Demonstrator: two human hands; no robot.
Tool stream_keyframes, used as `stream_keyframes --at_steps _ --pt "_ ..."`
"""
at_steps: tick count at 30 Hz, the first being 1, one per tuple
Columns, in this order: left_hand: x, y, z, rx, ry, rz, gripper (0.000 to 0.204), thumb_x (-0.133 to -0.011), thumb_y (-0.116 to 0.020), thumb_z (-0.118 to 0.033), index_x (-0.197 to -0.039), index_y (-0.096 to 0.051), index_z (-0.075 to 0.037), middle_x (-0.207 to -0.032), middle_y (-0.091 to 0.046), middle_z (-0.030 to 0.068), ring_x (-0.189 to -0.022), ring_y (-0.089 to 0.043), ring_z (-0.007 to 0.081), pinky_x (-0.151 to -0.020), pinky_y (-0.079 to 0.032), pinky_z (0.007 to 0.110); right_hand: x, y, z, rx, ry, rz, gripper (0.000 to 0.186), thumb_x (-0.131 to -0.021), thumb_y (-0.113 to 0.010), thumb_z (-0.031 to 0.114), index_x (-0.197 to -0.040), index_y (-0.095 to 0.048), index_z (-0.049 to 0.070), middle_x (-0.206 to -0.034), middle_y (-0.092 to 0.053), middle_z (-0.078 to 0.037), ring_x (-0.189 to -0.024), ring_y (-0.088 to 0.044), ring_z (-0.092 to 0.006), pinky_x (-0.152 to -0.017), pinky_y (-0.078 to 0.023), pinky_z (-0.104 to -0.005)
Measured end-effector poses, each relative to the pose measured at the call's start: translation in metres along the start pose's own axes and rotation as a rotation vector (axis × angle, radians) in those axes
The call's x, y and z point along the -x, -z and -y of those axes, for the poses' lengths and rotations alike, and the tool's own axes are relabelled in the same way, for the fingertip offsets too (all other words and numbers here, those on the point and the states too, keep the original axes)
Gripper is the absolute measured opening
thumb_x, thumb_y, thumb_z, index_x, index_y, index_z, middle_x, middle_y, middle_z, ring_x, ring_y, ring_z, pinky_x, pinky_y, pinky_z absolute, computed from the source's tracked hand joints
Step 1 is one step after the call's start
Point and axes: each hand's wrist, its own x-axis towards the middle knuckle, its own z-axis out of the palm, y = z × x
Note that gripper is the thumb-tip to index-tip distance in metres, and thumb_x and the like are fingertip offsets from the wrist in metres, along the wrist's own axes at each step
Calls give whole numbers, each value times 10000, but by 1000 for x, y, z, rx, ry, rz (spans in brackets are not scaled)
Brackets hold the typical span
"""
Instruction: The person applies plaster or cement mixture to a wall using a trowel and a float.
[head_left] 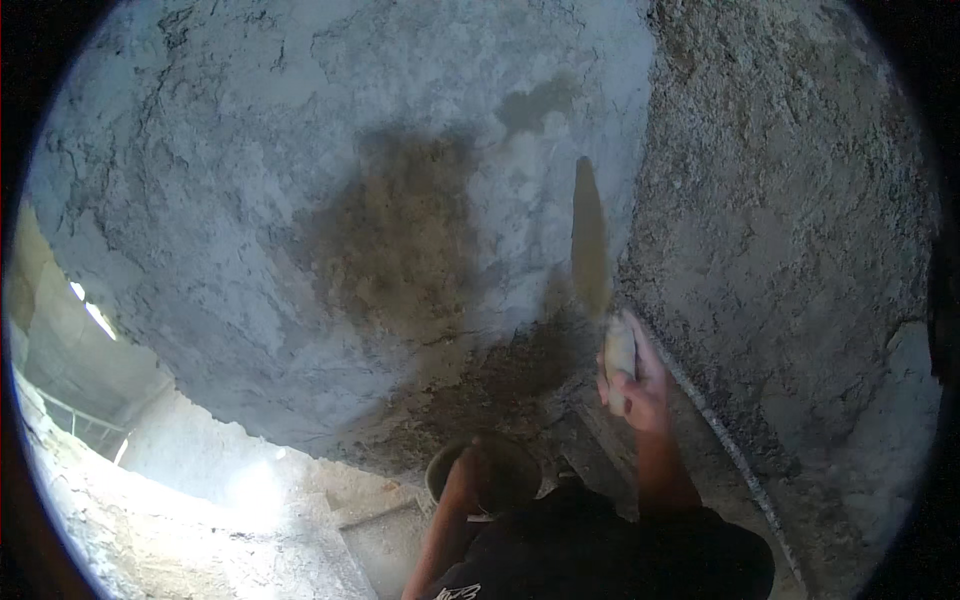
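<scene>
My right hand [637, 385] is wrapped round the pale handle of a trowel [590, 240]. The long, narrow trowel blade points up the wall, coated in grey-brown mortar, close to the rough plastered wall [250, 200]. Whether the blade touches the wall I cannot tell. Lower down, my left hand [477, 468] is at a round bucket [520, 478], over its mouth. Shadow hides the left fingers, and the bucket's contents are too dark to make out. Between the bucket and the trowel, a dark damp patch [400, 230] spreads over the wall.
Rougher brown wall [780, 200] lies to the right of the smoother grey plaster. A thin rod or hose [725, 435] runs down beside my right arm. At the lower left, bright light falls on a pale ledge [200, 490], with a metal railing [85, 415] beyond.
</scene>
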Motion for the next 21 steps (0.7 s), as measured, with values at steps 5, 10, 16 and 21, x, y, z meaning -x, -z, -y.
stream_keyframes --at_steps 5,10,16,21 --pt "7 -28 -56 434 202 -117 249 -980 -491 -376 -838 -458 -174 -641 -400 -46 -506 -387 105 -451 -307 259 -49 19 -13 691 402 -81 606 -906 -630 208 -1410 -385 -24 -1074 -575 -149 -796 -580 -224 -688 -480 -335" --pt "10 -30 -52 412 154 -203 262 -978 -484 -347 -767 -463 -193 -616 -383 -55 -487 -362 114 -450 -273 289 -85 16 -19 1028 529 -59 520 -932 -593 181 -1379 -428 -27 -1145 -583 -206 -1012 -589 -320 -854 -474 -402" --pt "5 -34 -28 416 177 -204 293 -967 -515 -358 -729 -483 -190 -612 -421 -51 -518 -399 110 -475 -288 282 -96 31 -61 951 444 67 494 -947 -570 169 -1376 -432 -34 -1351 -492 -258 -1249 -506 -347 -987 -439 -421" --pt "-4 -57 -39 307 181 -336 252 -955 -547 -345 -768 -543 -175 -636 -447 -52 -547 -416 108 -520 -324 268 -53 53 -41 760 293 58 531 -957 -574 215 -1393 -410 -40 -1346 -515 -224 -1246 -512 -297 -1002 -426 -396"
